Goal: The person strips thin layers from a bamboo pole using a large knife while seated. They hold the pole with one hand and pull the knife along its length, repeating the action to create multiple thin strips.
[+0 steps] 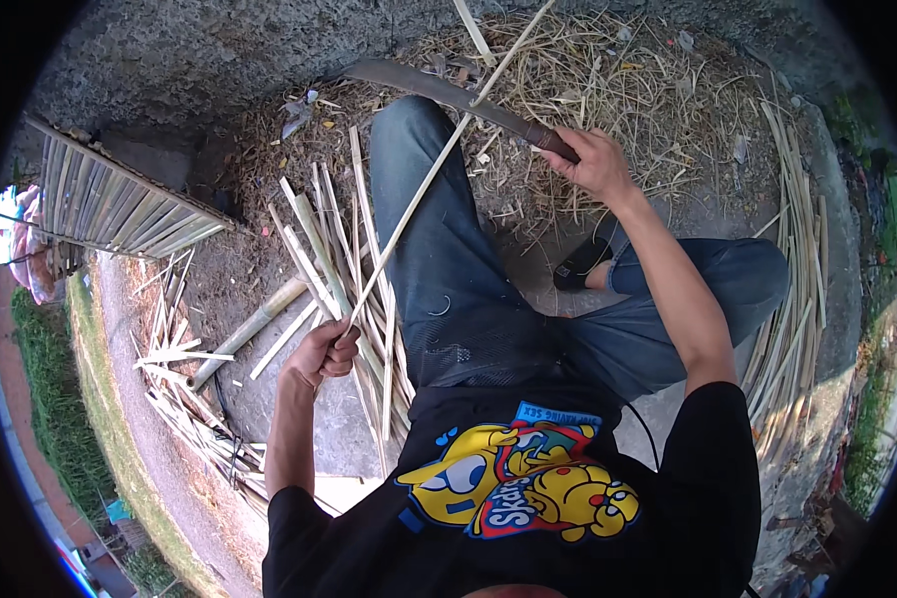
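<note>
My left hand (327, 352) is closed around the lower end of a long, thin bamboo strip (410, 210). The strip slants up and away to the right, past my bent knee. In my right hand (593, 164) is the brown handle of a machete (442, 92), its long dark blade pointing left. The blade crosses the strip near its upper part and appears to touch it. Whether the edge has cut into the strip I cannot tell.
Split bamboo strips (321, 254) lie left of my leg beside a thicker bamboo pole (259, 324). More long strips (795, 269) are stacked at the right. Shavings (608, 90) cover the ground ahead, before a rough wall (209, 60). A slatted bamboo panel (120, 199) stands at the left.
</note>
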### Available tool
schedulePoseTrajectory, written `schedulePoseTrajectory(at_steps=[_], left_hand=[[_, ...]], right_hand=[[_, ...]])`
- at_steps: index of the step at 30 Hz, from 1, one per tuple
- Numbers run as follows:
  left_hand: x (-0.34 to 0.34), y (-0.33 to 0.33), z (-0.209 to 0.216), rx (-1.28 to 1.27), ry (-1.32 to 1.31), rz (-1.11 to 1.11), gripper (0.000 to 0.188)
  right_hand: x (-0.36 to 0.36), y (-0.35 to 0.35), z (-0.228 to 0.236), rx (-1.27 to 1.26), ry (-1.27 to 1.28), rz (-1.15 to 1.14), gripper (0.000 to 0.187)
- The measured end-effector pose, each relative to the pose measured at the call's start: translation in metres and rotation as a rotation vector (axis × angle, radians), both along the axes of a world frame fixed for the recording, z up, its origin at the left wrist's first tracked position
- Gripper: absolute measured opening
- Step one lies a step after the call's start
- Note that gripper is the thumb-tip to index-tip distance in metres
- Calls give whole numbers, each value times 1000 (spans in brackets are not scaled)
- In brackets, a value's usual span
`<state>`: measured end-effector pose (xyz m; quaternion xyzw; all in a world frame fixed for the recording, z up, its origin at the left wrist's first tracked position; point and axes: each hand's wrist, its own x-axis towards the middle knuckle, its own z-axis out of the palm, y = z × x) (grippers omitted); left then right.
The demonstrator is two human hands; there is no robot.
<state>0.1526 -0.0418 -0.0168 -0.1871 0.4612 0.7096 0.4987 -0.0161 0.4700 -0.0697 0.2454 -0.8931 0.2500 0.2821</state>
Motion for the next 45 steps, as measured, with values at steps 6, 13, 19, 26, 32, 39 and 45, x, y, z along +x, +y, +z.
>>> schedulePoseTrajectory(at_steps=[6,13,19,26,32,39,45], left_hand=[[-15,20,-4,-52,-2,-47,52],[1,0,-16,-9,-24,-22,52],[-15,20,-1,41,-49,-37,51],[-13,20,-6,-19,2,-30,50],[-20,25,14,-67,42,-75,46],[-38,35,9,22,-6,-78,46],[-20,4,0,61,-21,-81,45]], right_hand=[[34,-38,3,-78,-119,61,46],[44,-55,2,46,26,328,49],[11,-11,5,-129,-199,-73,38],[45,-67,11,34,-60,335,50],[-20,34,-5,64,-31,29,41],[24,-29,4,-77,-110,-16,45],[34,-42,-1,96,102,330,50]])
